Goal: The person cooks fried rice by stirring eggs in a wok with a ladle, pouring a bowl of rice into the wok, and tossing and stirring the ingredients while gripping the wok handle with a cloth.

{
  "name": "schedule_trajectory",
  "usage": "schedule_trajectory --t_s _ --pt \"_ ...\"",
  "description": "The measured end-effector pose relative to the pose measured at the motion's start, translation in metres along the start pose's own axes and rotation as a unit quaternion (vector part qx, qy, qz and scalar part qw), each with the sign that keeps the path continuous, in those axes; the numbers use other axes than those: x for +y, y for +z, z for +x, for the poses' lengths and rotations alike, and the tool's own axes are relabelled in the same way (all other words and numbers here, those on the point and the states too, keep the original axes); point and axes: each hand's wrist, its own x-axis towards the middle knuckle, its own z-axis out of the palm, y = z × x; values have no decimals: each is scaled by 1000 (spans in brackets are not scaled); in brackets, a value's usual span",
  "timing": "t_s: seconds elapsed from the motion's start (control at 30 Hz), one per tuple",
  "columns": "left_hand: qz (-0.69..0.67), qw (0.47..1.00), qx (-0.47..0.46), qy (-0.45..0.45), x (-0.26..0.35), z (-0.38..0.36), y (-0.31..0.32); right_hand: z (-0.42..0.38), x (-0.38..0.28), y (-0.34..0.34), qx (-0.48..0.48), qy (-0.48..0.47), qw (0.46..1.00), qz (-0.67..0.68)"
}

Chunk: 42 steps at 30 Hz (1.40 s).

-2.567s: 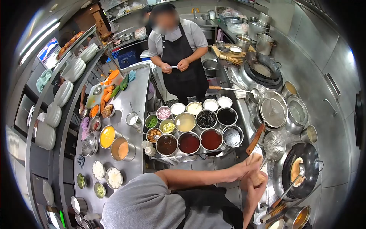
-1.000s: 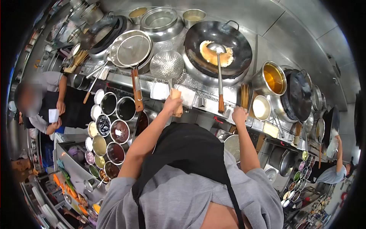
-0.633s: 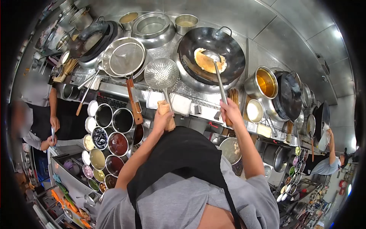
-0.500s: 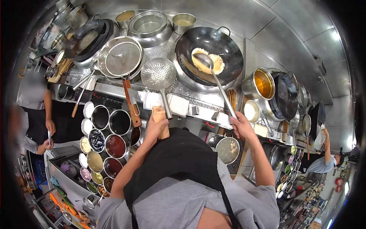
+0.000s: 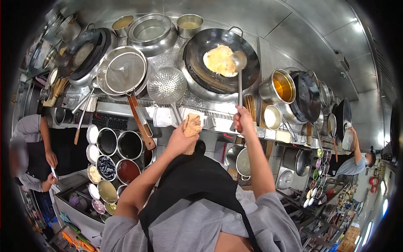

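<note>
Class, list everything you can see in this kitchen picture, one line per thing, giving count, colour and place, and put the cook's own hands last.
wok: one, black, on the burner at centre back, holding a pale yellow omelette.
ladle: one, steel, bowl at the omelette's right edge.
perforated skimmer: one, steel, left of the wok.
mesh strainer: one, steel, wooden handle, left of the skimmer.
sauce bowls: many, steel, dark and red contents, lower left.
oil pot: one, steel, amber liquid, right of the wok.
co-worker: one, grey shirt, black apron, far left.
left hand: grips a tan cloth.
right hand: holds the ladle's handle.
</note>
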Motion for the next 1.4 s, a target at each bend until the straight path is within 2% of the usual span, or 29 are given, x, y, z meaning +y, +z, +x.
schedule_trajectory --t_s 0.03,0.1,0.13,0.17,0.23,0.3,0.37,0.43,0.47,0.5,0.53,0.57,0.6,0.63,0.7,0.73,0.77,0.83,0.87,0.93,0.97,1.0,1.07,1.1,1.13,1.17,1.2,1.3,1.4 --pt "15 1000 -10 -1 2 1 1 0 -5 -19 -31 23 999 4" --pt "35 999 -29 24 6 4 2 -4 -24 -39 -56 -8 997 -52" --pt "45 998 -37 34 -2 10 6 -7 -32 -35 -43 -25 997 -64" --pt "55 996 -47 45 -6 13 9 3 -32 -33 4 -73 988 -136" --pt "109 991 -59 58 1 29 22 41 -26 -24 95 -165 943 -274" --pt "172 980 -72 66 13 61 43 77 -15 -13 122 -208 925 -294" --pt "247 955 -33 164 10 112 68 88 -5 -6 80 -164 943 -277" --pt "234 927 34 291 22 157 86 115 34 -23 60 -296 863 -406" --pt "226 906 69 351 25 171 90 84 25 -17 26 -188 917 -350" --pt "252 915 59 311 27 180 92 46 13 -11 -12 -75 954 -289" --pt "276 923 47 265 27 186 97 36 21 -20 -63 -23 991 -112" --pt "298 929 34 217 26 190 103 25 32 -30 -111 35 991 70" --pt "326 926 38 185 42 179 105 9 38 -41 -172 86 970 146" --pt "329 923 51 194 43 177 109 -4 45 -52 -232 136 938 220" --pt "336 916 77 207 39 179 112 19 105 -89 -327 259 894 161" --pt "324 912 78 239 30 183 110 49 175 -122 -298 247 921 33" --pt "330 917 70 214 31 183 111 77 228 -147 -267 228 931 -98" --pt "338 924 59 166 46 177 114 98 241 -157 -34 262 928 -264" --pt "344 926 60 144 51 176 117 129 276 -178 -19 251 902 -352" --pt "351 923 67 145 49 179 120 214 369 -230 -153 170 827 -514" --pt "354 921 67 145 46 180 122 241 400 -244 -203 147 800 -545" --pt "360 920 69 140 45 180 123 243 404 -247 -194 182 837 -478" --pt "363 917 80 146 41 181 125 279 461 -258 -250 125 762 -584" --pt "362 916 88 151 39 180 126 281 464 -256 -275 93 717 -634" --pt "356 917 94 155 40 179 128 280 465 -260 -219 161 817 -508" --pt "354 917 96 154 39 179 129 276 467 -262 -160 227 889 -363" --pt "353 918 98 153 36 180 129 265 457 -259 -85 276 935 -207" --pt "351 917 103 159 32 182 127 193 356 -235 -60 218 962 -152" --pt "348 916 113 167 36 179 130 171 324 -217 -53 237 964 -112"
